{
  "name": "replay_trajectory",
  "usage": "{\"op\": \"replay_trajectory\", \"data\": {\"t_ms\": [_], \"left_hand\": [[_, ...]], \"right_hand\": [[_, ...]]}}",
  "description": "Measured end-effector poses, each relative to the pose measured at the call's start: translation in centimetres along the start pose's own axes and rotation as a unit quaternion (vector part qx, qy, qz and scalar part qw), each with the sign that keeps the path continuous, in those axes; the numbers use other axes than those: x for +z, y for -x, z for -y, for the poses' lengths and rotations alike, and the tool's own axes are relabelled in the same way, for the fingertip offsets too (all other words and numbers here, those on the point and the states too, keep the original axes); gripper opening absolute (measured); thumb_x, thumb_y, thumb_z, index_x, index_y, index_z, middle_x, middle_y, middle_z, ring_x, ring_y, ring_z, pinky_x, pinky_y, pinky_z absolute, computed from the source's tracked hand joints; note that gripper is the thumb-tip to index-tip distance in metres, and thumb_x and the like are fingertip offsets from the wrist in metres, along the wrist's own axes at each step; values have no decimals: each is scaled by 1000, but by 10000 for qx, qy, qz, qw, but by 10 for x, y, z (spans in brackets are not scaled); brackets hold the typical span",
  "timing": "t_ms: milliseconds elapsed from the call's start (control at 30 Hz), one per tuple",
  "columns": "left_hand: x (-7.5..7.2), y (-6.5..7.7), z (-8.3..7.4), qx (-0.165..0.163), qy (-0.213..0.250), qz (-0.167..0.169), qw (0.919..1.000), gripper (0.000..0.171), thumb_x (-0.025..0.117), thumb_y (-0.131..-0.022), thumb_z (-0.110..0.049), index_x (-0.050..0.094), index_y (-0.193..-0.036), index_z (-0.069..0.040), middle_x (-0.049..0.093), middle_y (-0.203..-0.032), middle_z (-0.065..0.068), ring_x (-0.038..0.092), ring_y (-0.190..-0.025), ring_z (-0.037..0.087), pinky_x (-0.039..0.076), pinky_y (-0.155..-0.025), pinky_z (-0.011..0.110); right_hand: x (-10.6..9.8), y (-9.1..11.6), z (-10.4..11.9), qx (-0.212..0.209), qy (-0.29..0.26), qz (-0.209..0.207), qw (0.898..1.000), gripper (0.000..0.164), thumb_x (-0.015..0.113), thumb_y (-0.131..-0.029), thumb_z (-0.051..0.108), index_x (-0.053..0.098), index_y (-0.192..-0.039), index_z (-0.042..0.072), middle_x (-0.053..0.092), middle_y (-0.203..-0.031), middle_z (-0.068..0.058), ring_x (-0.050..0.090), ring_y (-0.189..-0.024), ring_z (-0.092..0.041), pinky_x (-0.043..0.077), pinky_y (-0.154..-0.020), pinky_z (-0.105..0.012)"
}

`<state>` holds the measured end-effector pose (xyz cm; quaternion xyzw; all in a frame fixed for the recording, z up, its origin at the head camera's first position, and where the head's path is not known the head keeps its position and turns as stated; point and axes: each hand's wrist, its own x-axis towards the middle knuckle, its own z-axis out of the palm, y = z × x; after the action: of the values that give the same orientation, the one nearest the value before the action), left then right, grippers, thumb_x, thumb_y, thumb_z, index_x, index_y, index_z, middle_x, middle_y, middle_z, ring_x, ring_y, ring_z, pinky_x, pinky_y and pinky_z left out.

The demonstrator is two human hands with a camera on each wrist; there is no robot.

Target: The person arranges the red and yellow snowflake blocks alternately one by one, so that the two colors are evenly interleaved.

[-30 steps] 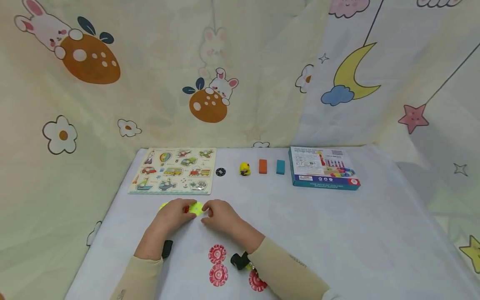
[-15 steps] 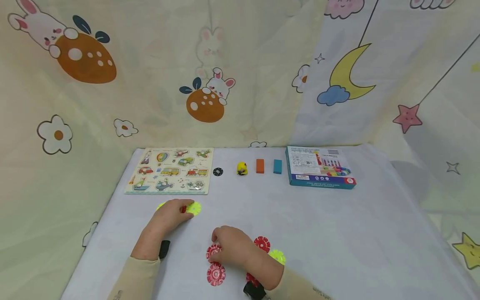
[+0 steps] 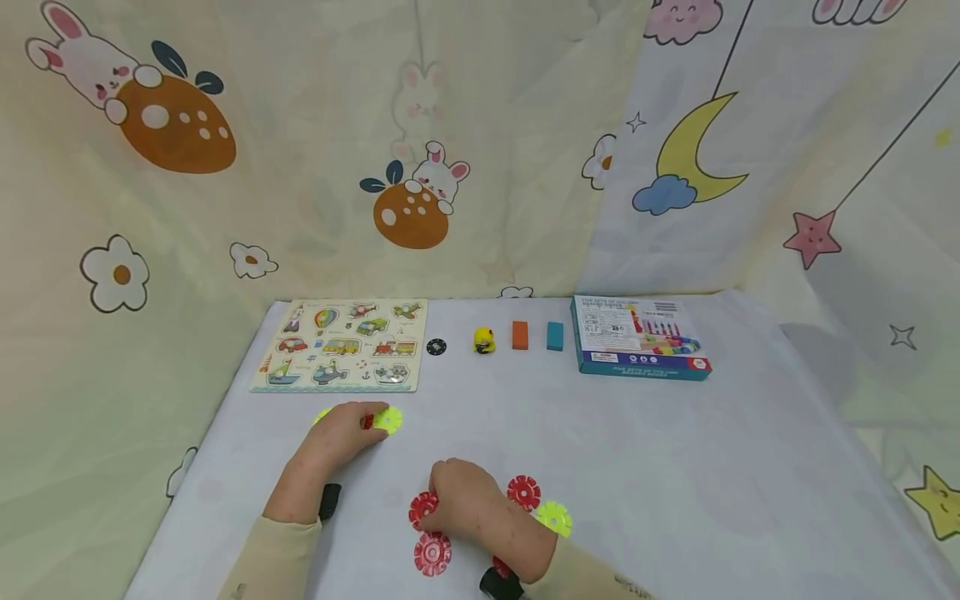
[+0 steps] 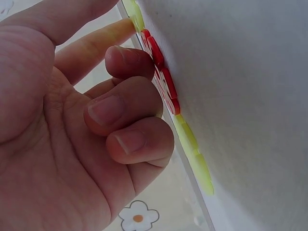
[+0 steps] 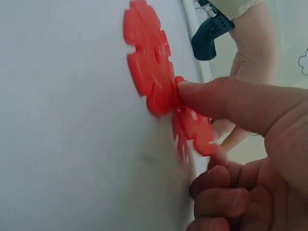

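Observation:
In the head view my left hand (image 3: 341,437) pinches a yellow flower-shaped disc (image 3: 389,420) between thumb and index finger. Beside it, partly under that hand, are a red disc (image 3: 367,422) and another yellow disc (image 3: 322,413); the left wrist view shows them edge to edge in a row. My right hand (image 3: 468,504) grips a red flower-shaped disc (image 5: 197,130) between thumb and finger, tilted off the white cloth. Close by lies a second red disc (image 3: 432,554). Right of that hand are a red disc (image 3: 523,492) and a yellow disc (image 3: 555,518).
Along the back stand a picture puzzle board (image 3: 341,346), a black round chip (image 3: 437,347), a yellow toy duck (image 3: 484,340), an orange block (image 3: 520,335), a blue block (image 3: 555,336) and a flat box (image 3: 641,337). A printed curtain (image 3: 525,167) hangs behind the table.
My right hand has left the yellow disc, come down toward the front and taken hold of a red disc, which now sits slightly tilted. My left hand has stayed in place.

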<state>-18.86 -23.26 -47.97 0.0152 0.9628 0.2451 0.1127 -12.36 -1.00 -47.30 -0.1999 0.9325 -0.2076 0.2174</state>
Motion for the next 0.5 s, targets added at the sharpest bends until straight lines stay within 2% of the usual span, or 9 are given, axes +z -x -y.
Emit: {"op": "replay_trajectory", "data": {"t_ms": [133,267,400,500], "left_hand": [[1,0,1,7,6,8,10000,50,73,-82,-29,60,-128,-15,60,-119,6,50,-95,23,43,-88,45],[2,0,1,-26,7,0,10000,50,73,-82,-29,60,-128,-16,59,-120,5,50,-96,23,43,-88,45],[3,1,1,-47,-48,-17,10000,51,74,-81,-30,60,-129,-17,59,-120,6,50,-96,23,44,-86,46],[3,0,1,-42,-88,-32,9999,52,74,-81,-30,60,-129,-16,59,-120,6,50,-97,24,44,-86,47]], "right_hand": [[0,2,2,-33,-557,154,9983,32,83,-69,32,56,-81,19,49,-68,8,48,-63,-10,42,-53,-23],[-3,5,1,-392,-1168,241,9921,26,80,-74,24,58,-87,23,52,-70,9,50,-65,-9,44,-54,-22],[-11,3,-3,-659,-2034,339,9763,31,75,-81,19,64,-109,26,55,-75,8,56,-60,-10,47,-56,-23],[-19,-2,-8,-622,-2531,310,9649,41,73,-82,17,63,-121,27,57,-81,8,59,-63,-12,48,-58,-24]]}}
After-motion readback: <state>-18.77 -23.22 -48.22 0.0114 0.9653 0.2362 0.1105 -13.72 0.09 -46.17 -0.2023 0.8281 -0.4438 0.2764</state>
